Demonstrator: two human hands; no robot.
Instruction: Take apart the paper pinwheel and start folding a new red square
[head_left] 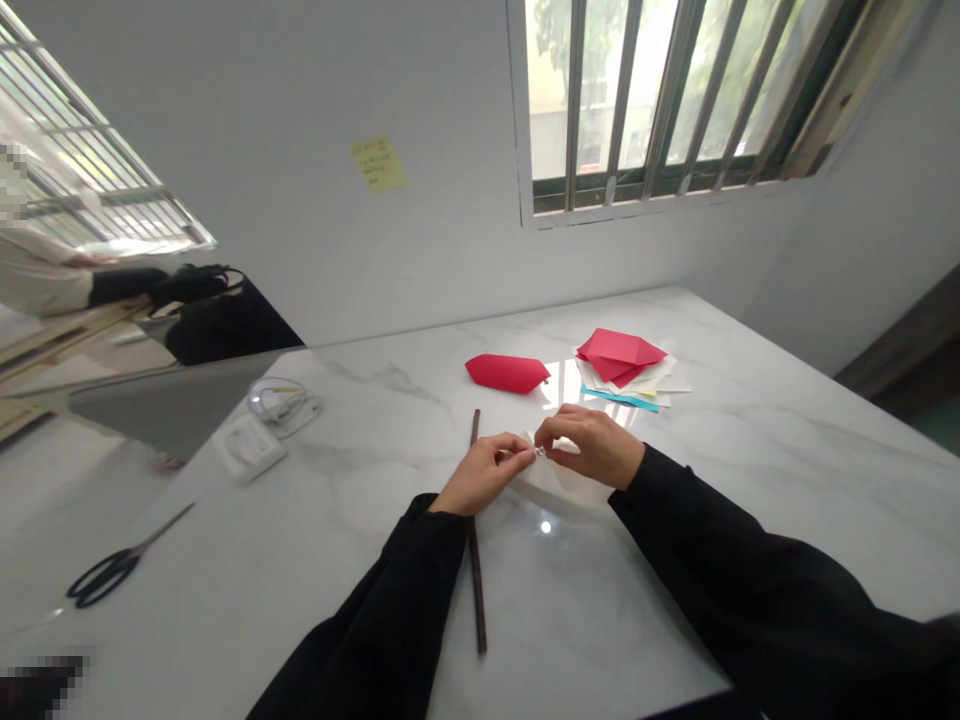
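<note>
Thumb and forefinger of my left hand (489, 472) are pinched together above the middle of the table. My right hand (591, 446) is pinched closed just beside it, and the fingertips of the two hands nearly meet. Between them shows a tiny whitish, shiny bit (539, 452), too small to name. Under my left wrist runs a thin dark brown stick (478, 590), partly hidden by the hand and sleeve. Beyond my hands lies a red folded paper (508, 373) with pointed ends.
Red, white and blue papers (626, 360) are piled at the back right of the marble-patterned table (375, 560). Black-handled scissors (112, 575) lie at the left, near a white box (250, 447) and a coiled cable (283, 403). A yellow note (378, 164) sticks to the wall.
</note>
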